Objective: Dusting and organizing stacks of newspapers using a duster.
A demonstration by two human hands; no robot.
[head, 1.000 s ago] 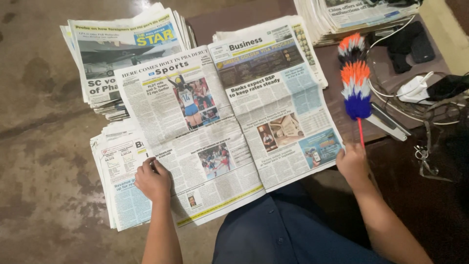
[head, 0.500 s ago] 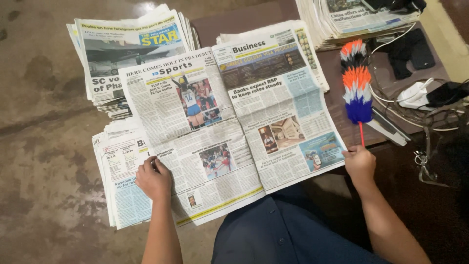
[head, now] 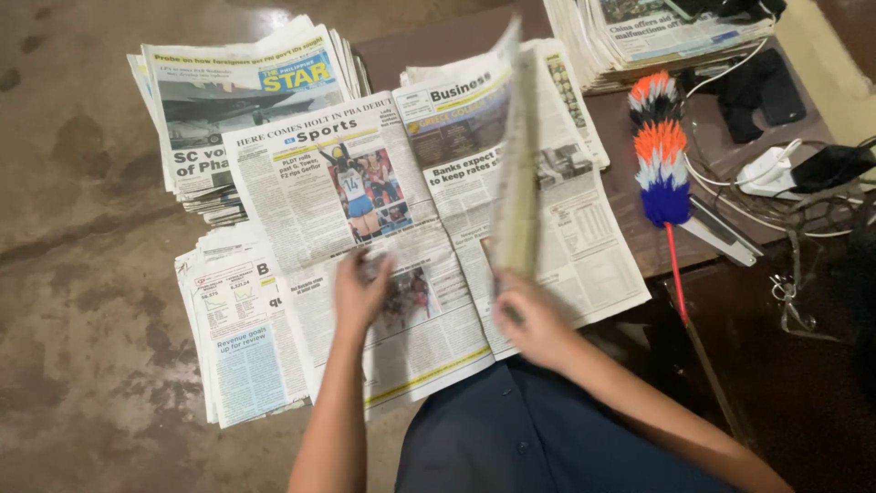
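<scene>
A page (head: 516, 155) of the open newspaper (head: 365, 228) is being gripped at its lower edge by the right hand (head: 534, 319) and stood upright, mid-turn. The left half is being pressed flat under the open left hand (head: 360, 292). On the lap, the paper is being spread; stacks (head: 237, 78) alongside are lying unopened.

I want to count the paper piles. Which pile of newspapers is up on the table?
The newspaper stack at the far right sits on the dark table. The two other stacks lie on the concrete floor.
</scene>
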